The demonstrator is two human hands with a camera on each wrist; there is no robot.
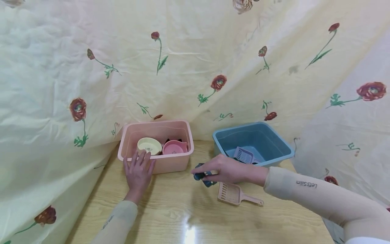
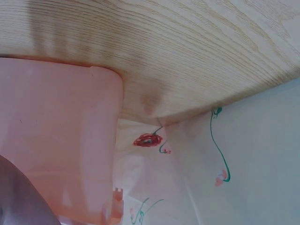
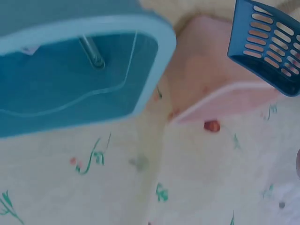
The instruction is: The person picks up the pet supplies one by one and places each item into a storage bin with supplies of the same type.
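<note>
My right hand (image 1: 226, 168) pinches a dark blue litter scoop (image 1: 199, 176) above the table, in front of the gap between two bins. The slotted head of this blue scoop (image 3: 262, 67) shows at the upper right of the right wrist view; its handle is mostly hidden by my fingers. On the table just below that hand lies a pink litter scoop (image 1: 233, 194), handle pointing right. My left hand (image 1: 138, 174) rests on the front rim of the pink bin (image 1: 170, 165), fingertips over the edge. Inside are a cream bowl (image 1: 149, 145) and a pink bowl (image 1: 174, 148).
At the right stands a blue bin (image 1: 268, 135) holding a purple litter scoop (image 1: 244, 155) and a dark item partly hidden by its front wall. A flowered curtain (image 1: 182, 67) hangs behind both bins and along the sides of the wooden table (image 1: 161, 210).
</note>
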